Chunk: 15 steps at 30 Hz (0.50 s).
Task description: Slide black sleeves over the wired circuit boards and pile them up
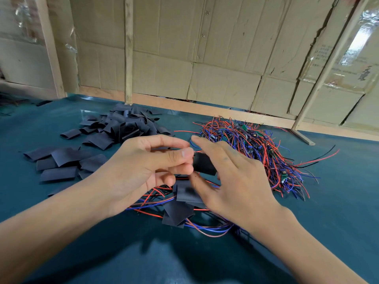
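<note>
- While I look down from the head view, my left hand (143, 165) pinches one end of a black sleeve (204, 163) between thumb and curled fingers, just above the teal table (328, 212).
- My right hand (231, 181) sits against the sleeve's other side, fingers spread and fairly straight; whether the thumb grips it, I cannot tell.
- Below my hands lies a pile of sleeved boards (180, 203) with red and blue wires trailing out.
- Loose empty sleeves (114, 128) are heaped at the far left, with more scattered nearer me.
- Unsleeved wired circuit boards (256, 148) form a tangled heap at the right, near a cardboard wall (205, 48).
</note>
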Available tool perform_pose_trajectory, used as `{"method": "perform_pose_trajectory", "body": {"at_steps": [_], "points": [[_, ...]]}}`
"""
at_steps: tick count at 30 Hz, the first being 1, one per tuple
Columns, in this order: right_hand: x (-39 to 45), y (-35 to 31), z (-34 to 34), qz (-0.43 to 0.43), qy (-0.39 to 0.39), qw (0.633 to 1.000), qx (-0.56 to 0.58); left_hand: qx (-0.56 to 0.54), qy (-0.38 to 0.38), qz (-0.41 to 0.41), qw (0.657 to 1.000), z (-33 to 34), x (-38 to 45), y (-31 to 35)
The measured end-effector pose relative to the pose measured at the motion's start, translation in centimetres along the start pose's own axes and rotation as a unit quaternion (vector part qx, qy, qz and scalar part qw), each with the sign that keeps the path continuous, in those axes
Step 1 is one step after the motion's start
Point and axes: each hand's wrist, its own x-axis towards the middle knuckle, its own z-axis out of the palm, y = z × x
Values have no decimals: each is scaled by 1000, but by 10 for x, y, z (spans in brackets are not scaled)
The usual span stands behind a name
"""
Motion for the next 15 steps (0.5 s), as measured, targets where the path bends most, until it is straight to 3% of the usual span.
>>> {"method": "perform_pose_trajectory", "body": {"at_steps": [5, 15], "points": [[0, 3, 3, -17, 22, 1000, -10, -19, 0, -7, 1000, 0, -1, -2], [1, 8, -1, 126, -32, 991, 26, -135, 32, 47, 989, -13, 10, 13]]}}
